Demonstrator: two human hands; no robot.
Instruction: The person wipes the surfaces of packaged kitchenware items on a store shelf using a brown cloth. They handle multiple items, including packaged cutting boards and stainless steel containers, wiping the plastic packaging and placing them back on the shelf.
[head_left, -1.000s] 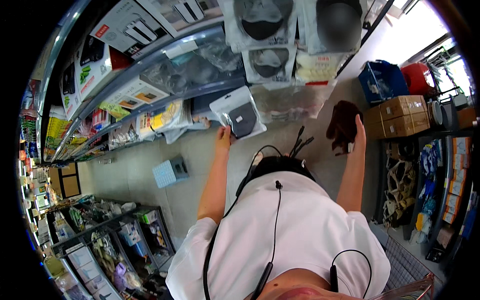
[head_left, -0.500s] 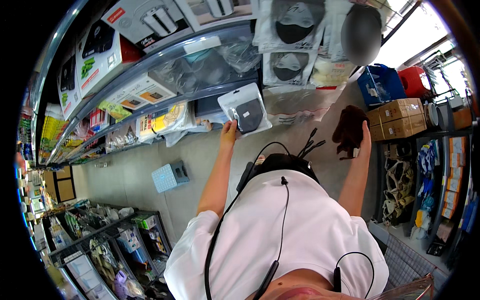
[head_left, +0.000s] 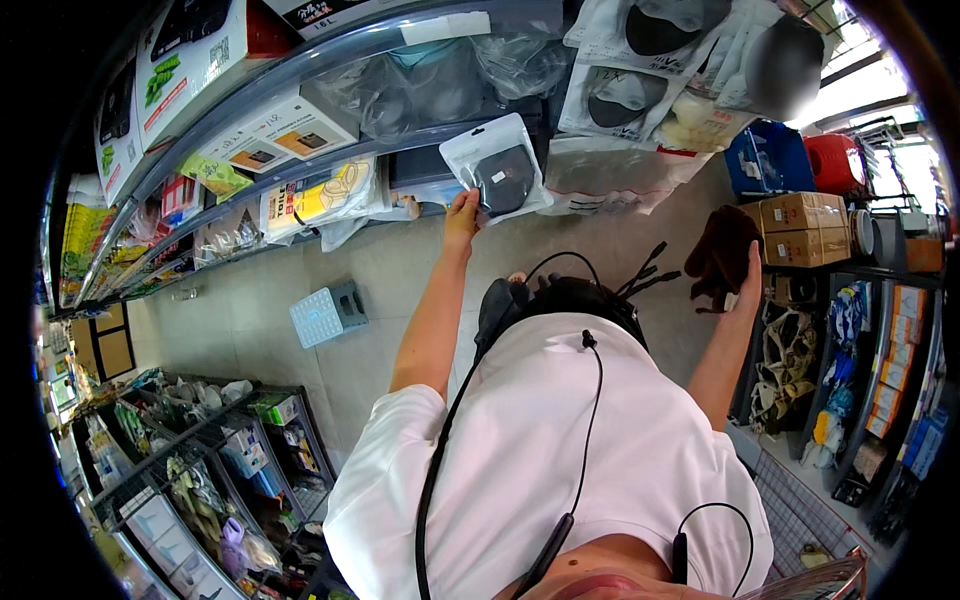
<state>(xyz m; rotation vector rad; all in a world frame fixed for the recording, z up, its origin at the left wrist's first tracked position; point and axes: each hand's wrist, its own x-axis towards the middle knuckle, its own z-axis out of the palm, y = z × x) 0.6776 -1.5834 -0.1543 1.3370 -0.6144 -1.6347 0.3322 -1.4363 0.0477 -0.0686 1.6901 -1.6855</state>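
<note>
At the shelf's front edge, my left hand (head_left: 462, 218) pinches the lower corner of a white-and-clear pouch (head_left: 465, 155). A dark grey, rounded piece that looks like a face mask (head_left: 506, 182) shows through its front. Off to the right, my right hand (head_left: 752, 272) is held out with a dark brown, soft-looking thing (head_left: 724, 250) against its inner side. That brown thing has several finger-like ends at its lower edge, and its exact kind is unclear. Most of my right fingers are hidden behind it.
Packed shelves (head_left: 330, 150) run along the front, with hanging mask packets (head_left: 615, 105) beside the pouch. Cardboard boxes (head_left: 803, 228) and a blue crate (head_left: 765, 160) stand at right. A grey-blue step stool (head_left: 328, 314) sits on the floor. Another rack (head_left: 190, 450) stands at lower left.
The view has shifted, and shelf goods appear further up and right. Both hands appear slightly higher or further right, still with the pouch and the brown thing.
</note>
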